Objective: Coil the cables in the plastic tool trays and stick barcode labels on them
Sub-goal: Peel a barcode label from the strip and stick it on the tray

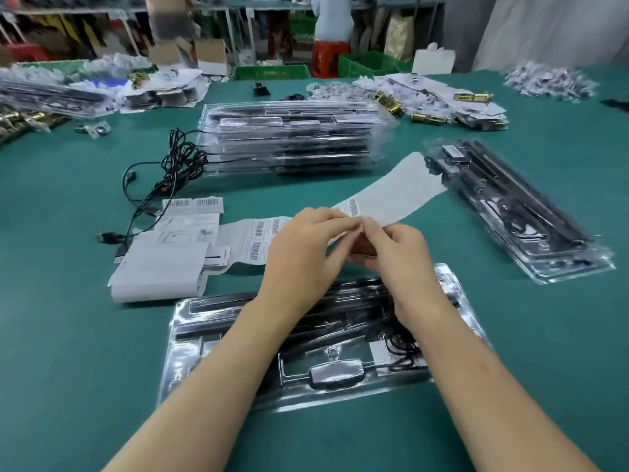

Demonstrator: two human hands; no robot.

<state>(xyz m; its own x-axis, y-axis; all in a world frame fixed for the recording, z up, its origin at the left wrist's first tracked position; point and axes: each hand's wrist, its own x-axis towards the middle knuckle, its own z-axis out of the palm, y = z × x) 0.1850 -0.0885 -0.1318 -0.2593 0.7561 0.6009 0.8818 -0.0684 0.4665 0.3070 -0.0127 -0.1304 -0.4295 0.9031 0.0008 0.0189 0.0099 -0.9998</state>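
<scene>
Two hands: left hand [303, 247] pinches label strip [401, 189]; right hand [396, 258] apparently likewise.

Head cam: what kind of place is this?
Probably a small factory's packing bench: a stack of clear plastic trays, a barcode label strip pinched by the left hand and right hand, and green crates behind.

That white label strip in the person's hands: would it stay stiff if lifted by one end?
Probably floppy: the label strip bends in a curve past the left hand and right hand. Likely very light, since fingertip pinches alone hold it.
</scene>
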